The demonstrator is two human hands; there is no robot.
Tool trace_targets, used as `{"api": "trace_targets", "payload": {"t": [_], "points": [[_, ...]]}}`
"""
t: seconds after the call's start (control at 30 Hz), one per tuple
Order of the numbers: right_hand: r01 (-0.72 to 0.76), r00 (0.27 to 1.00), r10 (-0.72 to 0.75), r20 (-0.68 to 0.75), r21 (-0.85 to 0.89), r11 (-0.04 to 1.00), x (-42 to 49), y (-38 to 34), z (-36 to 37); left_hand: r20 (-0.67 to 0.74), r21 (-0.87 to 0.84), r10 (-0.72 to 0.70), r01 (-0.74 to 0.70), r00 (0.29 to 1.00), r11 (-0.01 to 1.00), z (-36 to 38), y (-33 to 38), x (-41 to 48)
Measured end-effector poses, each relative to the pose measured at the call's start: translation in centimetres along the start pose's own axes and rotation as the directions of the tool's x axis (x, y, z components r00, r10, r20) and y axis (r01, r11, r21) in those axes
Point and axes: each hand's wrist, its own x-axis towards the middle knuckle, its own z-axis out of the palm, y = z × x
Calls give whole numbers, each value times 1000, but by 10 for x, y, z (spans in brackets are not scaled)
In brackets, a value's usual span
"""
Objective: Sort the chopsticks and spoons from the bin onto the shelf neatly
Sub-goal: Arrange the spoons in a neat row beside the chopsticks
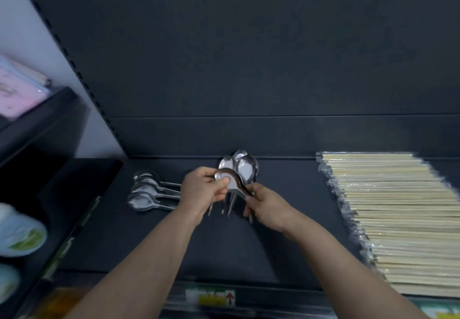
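Note:
Over the middle of the dark shelf (286,219) my left hand (202,190) pinches the bowl of a steel spoon (230,178), and my right hand (265,204) grips its handle end. Beneath and behind the hands lies a cluster of spoons (242,165), bowls toward the back, handles toward me. A second group of spoons (146,193) lies at the left, bowls to the left, handles pointing right. Wrapped pale chopsticks (388,219) form a wide stack on the right side of the shelf. The bin is out of view.
The shelf's back panel (249,69) rises just behind the spoons. A price-tag strip (211,297) runs along the front edge. On the neighbouring unit at the left sit pink packaged goods (17,94) and pale bowls (17,234).

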Motion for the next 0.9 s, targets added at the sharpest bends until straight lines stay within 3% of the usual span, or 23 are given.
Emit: {"api": "trace_targets", "payload": {"t": [0.17,0.3,0.47,0.6,0.73,0.9], "points": [[44,998,-44,48,-8,999,6,-29,59,-26,170,-13,18,1000,985,-76,-6,-4],[93,993,-80,86,-161,982,13,-54,98,-71,307,22,1,997,952,-127,-16,-7],[91,990,-133,-39,-542,836,10,-74,130,-150,435,95,-21,984,900,-161,-35,-8],[91,976,-197,-97,-637,765,15,-75,157,-172,539,134,-21,976,842,-176,-45,-4],[37,953,-259,-159,-784,619,20,-74,176,-144,671,232,-78,962,737,-185,-53,1],[-1,938,-286,-193,-831,556,21,-73,183,-128,705,310,-134,942,697,-192,-51,2]]}}
